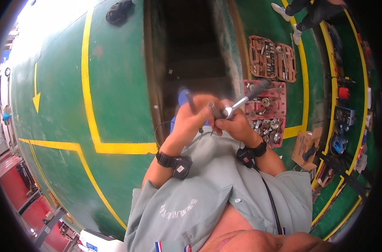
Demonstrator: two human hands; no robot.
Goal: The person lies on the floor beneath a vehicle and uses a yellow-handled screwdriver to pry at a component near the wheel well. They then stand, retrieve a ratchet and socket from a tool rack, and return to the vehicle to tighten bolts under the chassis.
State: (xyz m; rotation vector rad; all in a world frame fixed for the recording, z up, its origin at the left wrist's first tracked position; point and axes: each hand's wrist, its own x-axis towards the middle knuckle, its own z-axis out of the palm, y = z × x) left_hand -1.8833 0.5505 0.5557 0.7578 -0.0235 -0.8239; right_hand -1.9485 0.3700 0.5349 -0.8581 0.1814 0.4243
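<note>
Fingers curled in close, my left hand holds a slim dark rod, its thumb up against a short dark cylinder; exactly which fingertips grip that, I cannot tell. My right hand has its fingers bent snugly round the head of a ratchet wrench, thumb pressed alongside. I take this to be fitting or checking the cylinder at the ratchet's head, and the next move seems to call for lining the two up squarely with a firm hold on each. The cylinder sits between my hands, just left of the ratchet head; whether they are joined, I can't make out. The ratchet's shaft slants up and away to my right, its black grip blurred and clear of my fingers, toward a red tool case holding metal pieces. Beyond that lies an orange-brown case; a dark pit stretches ahead of my hands, and a cardboard box stands off to the right.
</note>
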